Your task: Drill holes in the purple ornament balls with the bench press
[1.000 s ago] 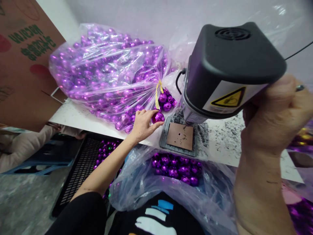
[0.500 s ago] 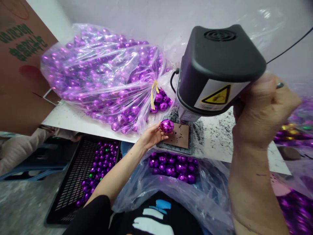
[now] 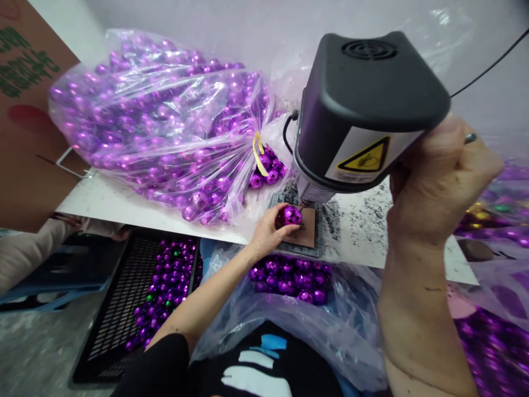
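Note:
My left hand (image 3: 269, 230) grips a shiny purple faceted ball (image 3: 291, 215) between thumb and fingers. The ball is over a brown square pad (image 3: 306, 236) on a grey metal base (image 3: 318, 242), right under the tip of a black drill press (image 3: 372, 94) with a yellow warning label. At the right side of the machine, my right hand (image 3: 446, 176) is closed in a fist; the machine's housing hides whatever its fingers hold. More purple balls (image 3: 287, 281) lie in clear plastic over my lap.
A big tied plastic bag of purple balls (image 3: 165, 121) fills the table's left part. Below it stands a black crate (image 3: 103, 320) with small balls. A cardboard box (image 3: 28, 138) and another person's sleeve (image 3: 25, 248) are at far left. Bagged purple pieces (image 3: 496, 347) are at right.
My left hand has moved right with the ball, which is now under the drill tip. My right hand stays beside the machine. The whole view has shifted slightly.

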